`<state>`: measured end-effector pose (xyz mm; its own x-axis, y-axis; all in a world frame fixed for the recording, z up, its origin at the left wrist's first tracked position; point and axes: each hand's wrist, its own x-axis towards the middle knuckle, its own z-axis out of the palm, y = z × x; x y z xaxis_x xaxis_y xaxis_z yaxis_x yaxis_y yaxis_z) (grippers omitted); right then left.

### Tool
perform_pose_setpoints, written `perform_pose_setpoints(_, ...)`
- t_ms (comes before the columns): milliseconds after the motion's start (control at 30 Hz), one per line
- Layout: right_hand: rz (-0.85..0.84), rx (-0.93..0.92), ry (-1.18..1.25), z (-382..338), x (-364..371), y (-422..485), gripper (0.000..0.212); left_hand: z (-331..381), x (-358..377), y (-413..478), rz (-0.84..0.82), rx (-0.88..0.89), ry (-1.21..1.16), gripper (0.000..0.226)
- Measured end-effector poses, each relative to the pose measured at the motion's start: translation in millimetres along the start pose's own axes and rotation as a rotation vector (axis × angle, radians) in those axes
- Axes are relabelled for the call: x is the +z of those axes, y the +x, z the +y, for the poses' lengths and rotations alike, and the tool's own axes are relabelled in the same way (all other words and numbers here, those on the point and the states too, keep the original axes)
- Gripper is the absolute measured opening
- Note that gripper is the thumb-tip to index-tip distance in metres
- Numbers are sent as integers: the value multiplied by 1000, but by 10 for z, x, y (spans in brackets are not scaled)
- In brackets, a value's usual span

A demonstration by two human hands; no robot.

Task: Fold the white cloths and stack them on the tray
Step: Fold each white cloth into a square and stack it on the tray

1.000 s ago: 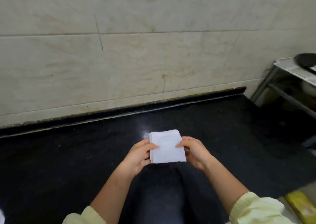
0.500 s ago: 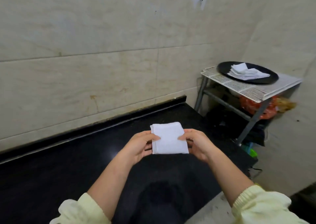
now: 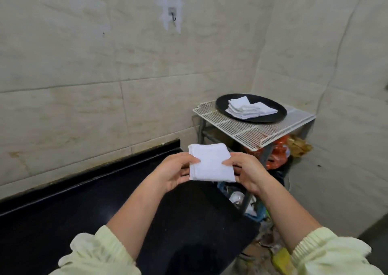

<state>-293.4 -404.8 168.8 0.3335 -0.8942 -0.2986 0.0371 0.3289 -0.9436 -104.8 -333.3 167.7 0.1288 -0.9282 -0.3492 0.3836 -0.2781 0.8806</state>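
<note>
Now both hands, left hand [image 3: 175, 171] and right hand [image 3: 245, 171], pinch the folded cloth [image 3: 211, 162]; a loosened pinch before the tray [image 3: 270, 119] could unfold it.

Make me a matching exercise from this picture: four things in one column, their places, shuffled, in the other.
Things
1. folded cloth
2. cloth stack
3. tray
4. hook

Places
A. on the wire rack
B. on the wall
C. held between the left hand and the right hand
D. on the tray

Pairs: 1-C, 2-D, 3-A, 4-B
</note>
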Motion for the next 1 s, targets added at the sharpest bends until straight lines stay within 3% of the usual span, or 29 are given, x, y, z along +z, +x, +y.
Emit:
perform_pose_setpoints(433,-20,-71,42,-1182,-1201,1558,19,731,1203,1744,-42,71,19,21)
perform_pose_setpoints(833,-118,-76,-56,-1963,-2139,2858,29,1163,2178,2930,67,142,78,27)
perform_pose_setpoints(1000,-192,-62,-121,-2220,-2469,3405,18,1268,2550,3365,153,212,155,15)
